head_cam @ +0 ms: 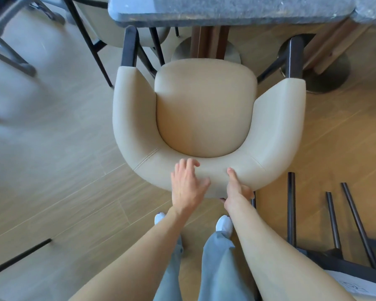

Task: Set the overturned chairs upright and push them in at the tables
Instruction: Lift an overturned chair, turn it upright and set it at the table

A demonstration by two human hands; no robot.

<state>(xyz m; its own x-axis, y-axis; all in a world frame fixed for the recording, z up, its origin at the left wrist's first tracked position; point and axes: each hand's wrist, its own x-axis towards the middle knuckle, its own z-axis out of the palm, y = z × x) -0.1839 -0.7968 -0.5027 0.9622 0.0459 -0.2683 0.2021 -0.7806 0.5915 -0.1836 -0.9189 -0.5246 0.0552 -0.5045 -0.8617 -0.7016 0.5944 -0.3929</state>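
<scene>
You are standing on a pale wood-plank floor (59, 170), daylight washing over its left side. A grey speckled stone desk (226, 9) is resting on a wooden pedestal (211, 42) with a round metal base (181, 51).

An upright chair (206, 118) stands mid-frame, its front just below the table (230, 11) along the top edge. Both hands rest on its backrest, left hand (188, 185) beside right hand (237, 187). An overturned chair (339, 231) lies lower right.
</scene>
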